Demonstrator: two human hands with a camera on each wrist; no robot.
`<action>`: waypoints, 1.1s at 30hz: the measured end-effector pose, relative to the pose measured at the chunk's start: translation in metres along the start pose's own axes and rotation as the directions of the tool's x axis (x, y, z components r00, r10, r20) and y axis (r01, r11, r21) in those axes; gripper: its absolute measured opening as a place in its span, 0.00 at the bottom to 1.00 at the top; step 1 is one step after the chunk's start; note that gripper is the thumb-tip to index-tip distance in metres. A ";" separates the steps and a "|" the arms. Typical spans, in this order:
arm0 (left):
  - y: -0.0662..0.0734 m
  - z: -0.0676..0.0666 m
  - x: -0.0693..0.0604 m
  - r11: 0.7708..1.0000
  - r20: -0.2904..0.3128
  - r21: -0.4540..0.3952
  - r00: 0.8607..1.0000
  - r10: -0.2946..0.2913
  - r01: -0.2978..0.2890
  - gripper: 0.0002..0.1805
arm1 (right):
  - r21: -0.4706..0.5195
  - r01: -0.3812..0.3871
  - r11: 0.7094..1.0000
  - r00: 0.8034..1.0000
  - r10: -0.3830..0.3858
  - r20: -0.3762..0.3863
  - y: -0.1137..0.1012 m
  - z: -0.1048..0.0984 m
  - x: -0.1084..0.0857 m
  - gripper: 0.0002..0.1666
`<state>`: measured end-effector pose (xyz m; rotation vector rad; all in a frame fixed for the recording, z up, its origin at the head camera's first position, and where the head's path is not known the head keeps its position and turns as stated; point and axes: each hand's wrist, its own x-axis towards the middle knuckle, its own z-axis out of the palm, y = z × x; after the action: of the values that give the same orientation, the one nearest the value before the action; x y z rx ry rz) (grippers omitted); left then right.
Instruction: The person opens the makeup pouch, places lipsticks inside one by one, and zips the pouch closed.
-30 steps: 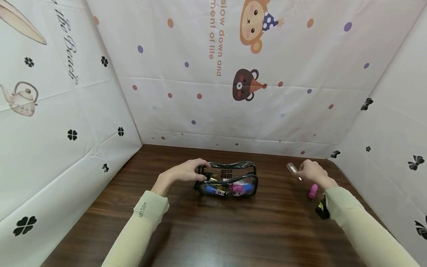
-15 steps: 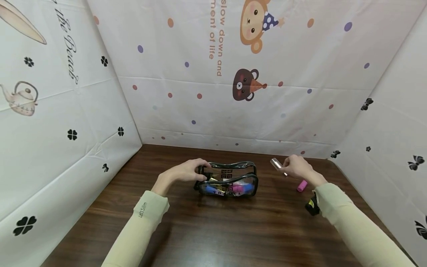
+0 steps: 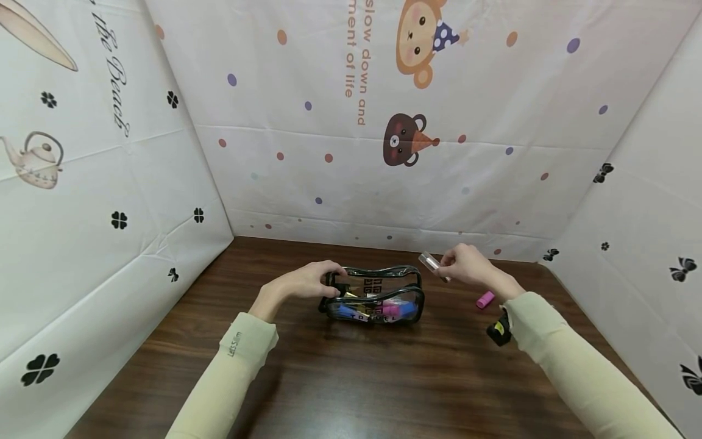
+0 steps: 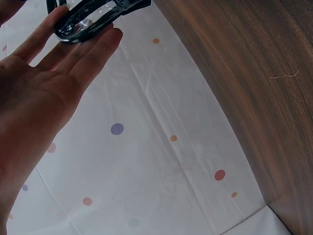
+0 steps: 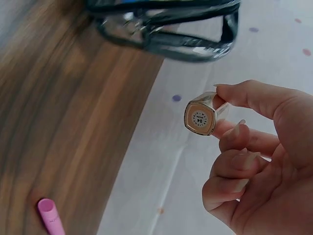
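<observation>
A clear pouch with black piping (image 3: pixel 378 320) sits on the table, with blue, pink and gold items showing inside. My left hand (image 3: pixel 307 281) holds its left end between thumb and fingers; the left wrist view has the straight fingers against the black rim. Just right of the pouch and apart from it, my right hand (image 3: pixel 468 264) pinches a lipstick tube (image 3: pixel 431 263) between thumb and forefinger. That lipstick tube (image 5: pixel 200 118) points its labelled base, marked 04, at the right wrist camera. Its other end looks clear in the head view. The remaining right fingers are curled.
A small pink cap (image 3: pixel 485 299) with a hollow end lies on the dark wooden table (image 3: pixel 351 378), below my right hand. Printed white cloth walls (image 3: pixel 307 177) enclose the table at the back and both sides.
My right hand has moved left with the lipstick tube, from the table's right side to near the pouch. The pink cap has shifted left too. My left hand and the pouch stay put.
</observation>
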<state>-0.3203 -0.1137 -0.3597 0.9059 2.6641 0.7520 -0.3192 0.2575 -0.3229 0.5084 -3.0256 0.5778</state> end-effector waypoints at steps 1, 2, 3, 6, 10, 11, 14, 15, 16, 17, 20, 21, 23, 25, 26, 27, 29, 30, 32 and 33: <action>0.000 0.000 0.000 1.000 0.000 0.000 1.000 -0.001 0.001 0.24 | 0.004 0.015 1.000 1.000 -0.015 -0.001 -0.004 -0.001 0.001 0.11; 0.000 0.000 0.000 1.000 0.001 0.000 1.000 -0.001 0.001 0.24 | 0.009 0.029 1.000 1.000 -0.029 -0.001 -0.008 -0.001 0.002 0.11; 0.000 0.000 0.000 1.000 0.002 0.001 1.000 0.000 0.000 0.24 | 0.011 0.039 0.999 0.999 -0.039 -0.001 -0.011 -0.001 0.003 0.10; 0.000 0.000 0.000 1.000 0.003 0.004 1.000 0.000 0.000 0.24 | 0.025 0.080 0.997 0.997 -0.080 0.008 -0.023 -0.002 0.006 0.09; 0.000 0.000 0.001 1.000 0.004 0.008 1.000 0.000 0.000 0.24 | 0.036 0.133 0.991 0.991 -0.133 0.018 -0.037 0.001 0.011 0.08; 0.000 0.000 0.001 1.000 0.003 0.008 1.000 0.000 0.000 0.24 | 0.036 0.148 0.988 0.989 -0.148 0.018 -0.040 0.002 0.012 0.08; 0.000 0.000 0.001 1.000 0.003 0.005 1.000 -0.001 0.001 0.24 | 0.037 0.187 0.982 0.982 -0.188 0.026 -0.049 0.006 0.016 0.08; 0.000 0.000 0.001 1.000 0.003 0.004 1.000 -0.001 0.001 0.24 | 0.036 0.199 0.979 0.979 -0.200 0.034 -0.052 0.007 0.017 0.07; 0.000 0.000 0.001 1.000 0.003 0.004 1.000 -0.002 0.002 0.24 | 0.037 0.210 0.977 0.976 -0.212 0.043 -0.054 0.009 0.017 0.07; 0.000 0.000 0.001 1.000 0.003 0.003 1.000 -0.003 0.003 0.24 | 0.034 0.221 0.975 0.973 -0.223 0.053 -0.057 0.011 0.017 0.07; 0.000 0.001 0.000 1.000 0.002 0.002 1.000 -0.004 0.004 0.24 | 0.040 0.240 0.970 0.967 -0.242 0.083 -0.064 0.018 0.018 0.06; 0.001 0.001 0.000 1.000 0.002 0.002 1.000 -0.004 0.004 0.24 | 0.047 0.246 0.968 0.964 -0.249 0.095 -0.065 0.020 0.018 0.06; 0.001 0.001 0.000 1.000 0.001 0.000 1.000 -0.006 0.006 0.24 | 0.061 0.258 0.964 0.958 -0.264 0.112 -0.069 0.024 0.019 0.06; 0.001 0.001 0.000 1.000 0.002 0.002 1.000 -0.008 0.008 0.24 | 0.086 0.269 0.959 0.952 -0.278 0.125 -0.070 0.027 0.019 0.08; 0.001 0.001 0.000 1.000 0.002 0.005 1.000 -0.010 0.010 0.24 | 0.099 0.267 0.958 0.952 -0.279 0.127 -0.071 0.027 0.019 0.09; 0.001 0.001 0.000 1.000 0.004 0.005 1.000 -0.012 0.012 0.24 | 0.108 0.269 0.957 0.952 -0.281 0.120 -0.070 0.028 0.020 0.09; 0.001 0.001 -0.001 1.000 0.003 0.008 1.000 -0.013 0.013 0.24 | 0.099 0.262 0.960 0.960 -0.270 0.075 -0.065 0.027 0.021 0.11; 0.001 0.001 -0.001 1.000 0.002 0.008 1.000 -0.012 0.012 0.24 | 0.084 0.250 0.965 0.966 -0.254 0.039 -0.060 0.026 0.022 0.12; 0.001 0.000 0.000 1.000 0.001 0.006 1.000 -0.013 0.013 0.25 | 0.036 0.207 0.978 0.978 -0.206 -0.044 -0.046 0.025 0.023 0.13; 0.001 0.000 0.000 1.000 0.001 0.003 1.000 -0.012 0.012 0.25 | 0.002 0.180 0.984 0.980 -0.179 -0.086 -0.036 0.025 0.023 0.14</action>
<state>-0.3192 -0.1129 -0.3592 0.8901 2.6682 0.7456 -0.3289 0.2099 -0.3319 0.7285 -2.8582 0.5873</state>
